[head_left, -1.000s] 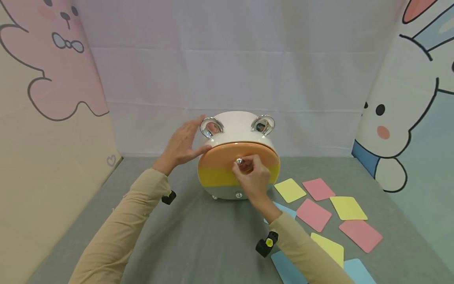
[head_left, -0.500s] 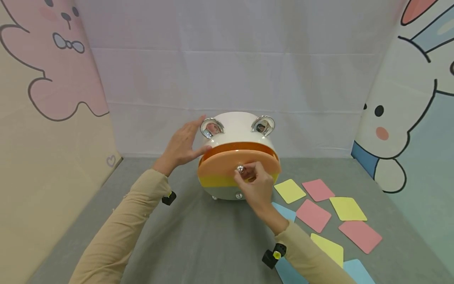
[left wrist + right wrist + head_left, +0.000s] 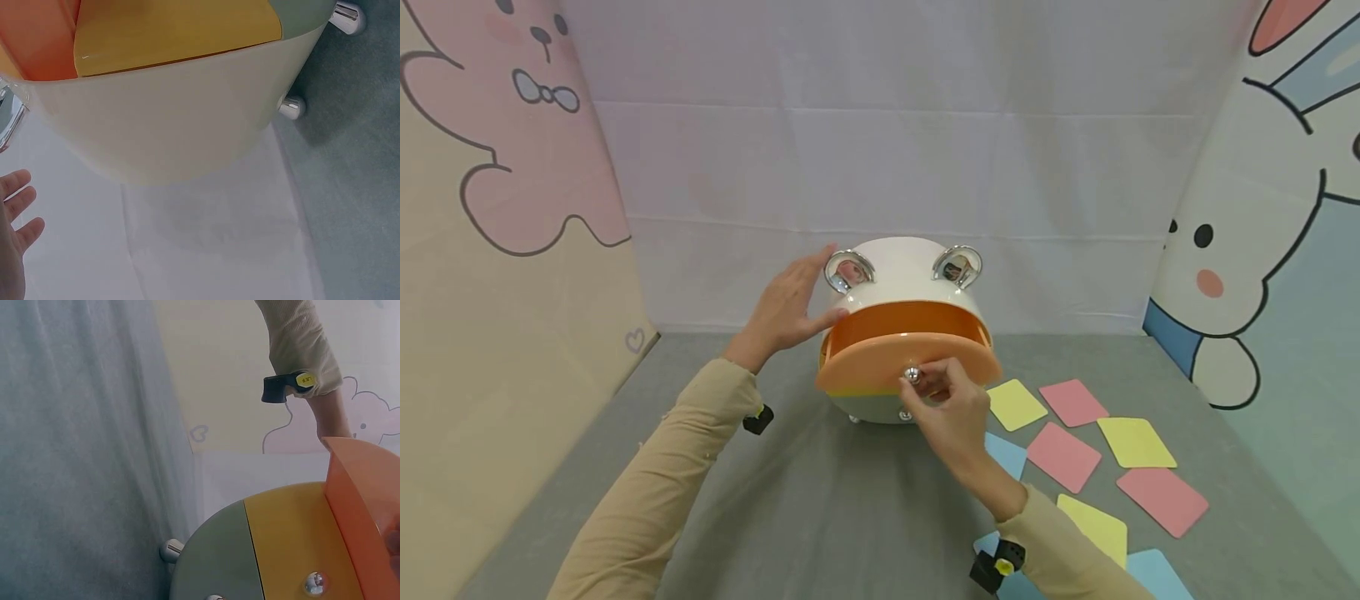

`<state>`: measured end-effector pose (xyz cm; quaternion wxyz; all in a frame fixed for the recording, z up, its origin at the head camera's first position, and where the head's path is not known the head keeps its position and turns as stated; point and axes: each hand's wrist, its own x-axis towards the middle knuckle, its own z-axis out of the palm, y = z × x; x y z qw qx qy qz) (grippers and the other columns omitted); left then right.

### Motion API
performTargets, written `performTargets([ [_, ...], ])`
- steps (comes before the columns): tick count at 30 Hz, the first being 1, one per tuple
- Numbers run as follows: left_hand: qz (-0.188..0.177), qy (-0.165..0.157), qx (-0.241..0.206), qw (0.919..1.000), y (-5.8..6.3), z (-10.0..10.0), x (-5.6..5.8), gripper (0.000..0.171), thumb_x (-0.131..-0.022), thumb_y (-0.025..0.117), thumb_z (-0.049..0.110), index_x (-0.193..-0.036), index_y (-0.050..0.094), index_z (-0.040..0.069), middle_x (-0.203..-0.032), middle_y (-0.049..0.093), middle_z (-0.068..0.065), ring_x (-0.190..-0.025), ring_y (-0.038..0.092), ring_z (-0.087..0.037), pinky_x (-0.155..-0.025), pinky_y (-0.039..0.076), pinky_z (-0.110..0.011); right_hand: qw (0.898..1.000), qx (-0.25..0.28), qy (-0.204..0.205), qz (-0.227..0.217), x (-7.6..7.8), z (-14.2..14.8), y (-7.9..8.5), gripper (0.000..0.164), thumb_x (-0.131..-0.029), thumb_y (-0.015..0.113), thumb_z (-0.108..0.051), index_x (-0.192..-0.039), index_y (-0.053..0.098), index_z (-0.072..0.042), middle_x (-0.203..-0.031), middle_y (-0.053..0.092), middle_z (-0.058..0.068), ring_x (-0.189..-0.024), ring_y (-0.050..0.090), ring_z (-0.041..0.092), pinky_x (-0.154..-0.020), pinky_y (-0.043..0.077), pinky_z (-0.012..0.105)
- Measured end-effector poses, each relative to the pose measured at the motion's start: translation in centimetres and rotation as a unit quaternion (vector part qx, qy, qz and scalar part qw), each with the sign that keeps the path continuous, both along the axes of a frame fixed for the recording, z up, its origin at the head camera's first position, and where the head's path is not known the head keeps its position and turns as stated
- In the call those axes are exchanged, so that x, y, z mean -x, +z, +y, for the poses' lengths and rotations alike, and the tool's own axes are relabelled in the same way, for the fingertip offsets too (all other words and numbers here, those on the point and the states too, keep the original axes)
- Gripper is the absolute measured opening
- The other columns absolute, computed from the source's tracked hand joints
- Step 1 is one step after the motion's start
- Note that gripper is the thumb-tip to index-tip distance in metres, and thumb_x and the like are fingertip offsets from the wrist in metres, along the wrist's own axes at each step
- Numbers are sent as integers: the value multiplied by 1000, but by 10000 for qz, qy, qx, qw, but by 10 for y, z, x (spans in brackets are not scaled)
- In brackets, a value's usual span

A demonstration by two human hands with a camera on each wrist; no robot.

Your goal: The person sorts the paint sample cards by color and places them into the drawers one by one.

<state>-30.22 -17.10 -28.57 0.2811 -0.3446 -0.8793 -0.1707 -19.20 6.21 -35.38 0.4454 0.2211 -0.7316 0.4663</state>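
Note:
A small rounded white chest of drawers [image 3: 902,265] stands on the table, with silver ears [image 3: 957,267] on top. Its top orange drawer [image 3: 857,362] is partly pulled out and shows an orange inside. My right hand [image 3: 953,417] pinches that drawer's round silver knob [image 3: 912,375] between thumb and fingers. Below it, the yellow drawer [image 3: 284,534] and the green drawer [image 3: 219,553] stay closed. My left hand [image 3: 784,310] rests against the chest's left side with straight fingers, its thumb at the front edge beside the left ear. In the left wrist view, fingertips [image 3: 25,203] show beyond the chest.
Several square cards lie on the grey tabletop [image 3: 820,517] to the right: yellow [image 3: 1017,406], pink [image 3: 1063,455] and blue [image 3: 1157,575]. Some sit under or beside my right forearm. A white cloth wall [image 3: 880,150] rises behind the chest; printed panels [image 3: 535,358] stand at the sides.
My right hand has drawn the orange drawer from closed to partly out, moving toward me and slightly right. The left hand has stayed in place on the chest.

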Motion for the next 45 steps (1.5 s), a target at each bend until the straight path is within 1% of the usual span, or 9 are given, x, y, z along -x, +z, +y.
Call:
performTargets([
  [4,-3,-2,-32,10000,-1,0,0,94,-80,27,75,-144,21,7,-137,40,-16,-121,40,-34,-101,30,-47,10000,-1,95,9,-5,1,0,22,-66,76,-5,-81,59,-4,-65,64,3,-52,58,11,-48,48,23],
  [9,9,-14,-47,10000,-1,1,0,93,-80,28,74,-144,22,7,-136,41,-17,-121,40,-34,-101,30,-47,9998,-54,127,121,-10,3,-1,27,-62,77,-2,-82,58,-3,-64,64,3,-51,58,12,-47,47,22],
  [16,56,-42,-80,9999,-1,1,0,93,-80,28,74,-144,21,7,-136,41,-17,-120,40,-34,-100,31,-47,9995,-132,248,143,-18,5,-1,27,-64,76,-3,-83,59,-3,-65,64,4,-52,58,12,-46,48,22],
  [26,97,-29,-66,9999,-3,0,1,93,-80,27,74,-145,21,8,-137,41,-16,-121,40,-33,-100,31,-47,9991,-213,272,226,-21,5,-5,30,-61,78,-2,-84,58,-3,-66,63,4,-52,58,13,-46,48,24],
  [33,71,-14,-34,10000,-2,1,1,95,-79,27,76,-144,22,7,-138,40,-15,-121,40,-33,-100,31,-47,9993,-191,291,110,-22,6,-5,27,-64,77,-5,-83,58,-3,-67,63,3,-54,59,12,-46,48,25],
  [37,76,-40,-67,9999,-2,1,1,95,-79,27,76,-144,23,6,-137,41,-16,-120,41,-34,-100,31,-47,9992,-168,323,161,-22,6,-6,25,-64,76,-5,-83,58,-3,-67,64,2,-54,59,12,-46,48,24],
  [42,91,-67,-99,9999,-2,1,0,94,-80,28,75,-144,23,7,-137,41,-16,-120,41,-34,-100,31,-47,9992,-253,280,131,-23,8,-6,27,-65,77,-7,-84,58,-3,-67,64,2,-55,60,11,-47,48,23],
  [45,98,-80,-114,9999,-2,1,0,93,-80,28,74,-144,22,7,-137,40,-16,-120,41,-34,-100,31,-47,9990,-291,352,23,-25,11,-5,29,-66,77,-6,-87,58,-3,-68,65,2,-57,61,11,-48,49,24],
])
